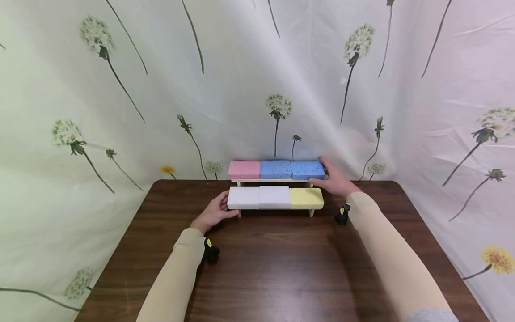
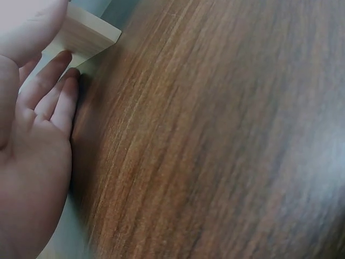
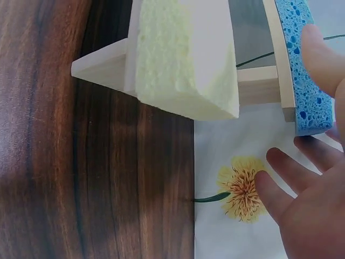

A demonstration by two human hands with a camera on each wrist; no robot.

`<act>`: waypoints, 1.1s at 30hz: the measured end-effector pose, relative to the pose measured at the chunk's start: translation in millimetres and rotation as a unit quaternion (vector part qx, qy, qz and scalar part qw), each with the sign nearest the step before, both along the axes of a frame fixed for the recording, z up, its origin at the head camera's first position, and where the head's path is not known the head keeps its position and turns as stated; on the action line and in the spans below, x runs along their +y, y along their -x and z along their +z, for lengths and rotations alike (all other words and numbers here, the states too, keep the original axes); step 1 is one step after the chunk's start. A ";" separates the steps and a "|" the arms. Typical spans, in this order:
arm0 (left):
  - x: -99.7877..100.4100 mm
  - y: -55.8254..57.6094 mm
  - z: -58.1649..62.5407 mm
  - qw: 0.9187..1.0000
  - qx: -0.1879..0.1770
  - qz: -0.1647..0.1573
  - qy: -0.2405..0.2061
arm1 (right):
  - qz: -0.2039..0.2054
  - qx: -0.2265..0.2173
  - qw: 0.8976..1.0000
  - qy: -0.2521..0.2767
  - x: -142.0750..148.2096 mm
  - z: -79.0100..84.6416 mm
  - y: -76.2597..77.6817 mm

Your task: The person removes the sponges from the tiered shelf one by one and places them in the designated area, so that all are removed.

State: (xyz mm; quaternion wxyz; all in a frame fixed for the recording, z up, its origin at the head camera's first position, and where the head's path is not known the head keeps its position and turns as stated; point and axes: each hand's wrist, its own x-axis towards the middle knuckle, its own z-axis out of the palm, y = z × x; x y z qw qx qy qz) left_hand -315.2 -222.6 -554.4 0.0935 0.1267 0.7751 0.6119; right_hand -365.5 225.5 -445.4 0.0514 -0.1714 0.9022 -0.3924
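Two rows of block-shaped sponges stand on a two-tier wooden rack (image 3: 260, 86). On the upper tier lie a pink sponge (image 1: 244, 170), a blue sponge (image 1: 275, 170) and another blue sponge (image 1: 306, 170) at the right end. Below and in front are two white sponges (image 1: 243, 198) and a yellow sponge (image 1: 306, 198). My right hand (image 1: 335, 179) holds the end blue sponge, thumb at its front and index finger behind; the other fingers spread out past its end. My left hand (image 1: 215, 212) rests against the lower row's left end, fingers extended, thumb along the front.
The rack stands near the back edge of a dark brown wooden table (image 1: 265, 259). Behind it and at both sides hangs a pale cloth (image 1: 225, 80) printed with dandelions. Small black wrist cameras (image 1: 342, 214) sit on both sleeves.
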 end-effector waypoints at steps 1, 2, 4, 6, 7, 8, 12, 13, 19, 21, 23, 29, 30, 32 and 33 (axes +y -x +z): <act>-0.4 1.1 0.7 1.000 0.000 0.002 0.000 | 0.000 -0.001 1.000 0.002 -0.1 0.7 0.8; -0.8 1.9 1.5 1.000 0.001 0.003 0.002 | 0.002 0.000 1.000 0.002 -0.2 1.2 1.5; -1.3 2.7 3.1 1.000 0.003 0.005 0.006 | 0.002 -0.002 1.000 0.005 0.1 1.2 3.1; -1.2 2.8 4.1 1.000 0.002 0.005 0.007 | 0.002 -0.004 1.000 0.007 0.8 0.5 3.7; -1.2 2.5 4.3 1.000 0.001 0.004 0.006 | 0.002 -0.006 1.000 0.012 1.3 0.0 3.9; -1.1 2.3 4.1 1.000 0.002 0.002 0.006 | 0.001 -0.006 1.000 0.014 2.0 -0.8 4.0; 0.1 1.7 1.1 1.000 -0.004 0.001 0.005 | -0.008 -0.004 1.000 0.025 3.9 -4.1 3.7; 0.3 1.3 0.2 1.000 -0.004 0.001 0.008 | -0.009 -0.003 1.000 0.027 4.1 -5.1 3.7; 2.2 -1.7 -0.9 1.000 -0.003 0.009 0.022 | -0.024 -0.004 0.999 0.039 4.0 -10.3 4.9; 2.8 -1.5 0.2 1.000 0.002 0.011 0.022 | -0.027 -0.003 0.998 0.049 3.9 -10.7 6.0; 3.2 -1.0 -0.2 1.000 0.004 0.012 0.021 | -0.028 0.000 0.998 0.052 4.9 -11.1 5.6; 2.6 0.2 -4.3 1.000 -0.007 0.011 0.013 | -0.032 0.006 0.998 0.045 8.9 -11.0 1.9; 2.4 0.0 -4.5 1.000 -0.008 0.013 0.010 | -0.034 0.005 0.998 0.046 9.5 -11.0 2.0; 1.6 0.1 -3.7 1.000 -0.007 0.013 0.009 | -0.038 0.003 0.998 0.052 11.4 -11.9 3.8; 1.4 0.4 -3.1 1.000 -0.005 0.011 0.009 | -0.039 0.002 0.998 0.055 12.9 -12.2 4.6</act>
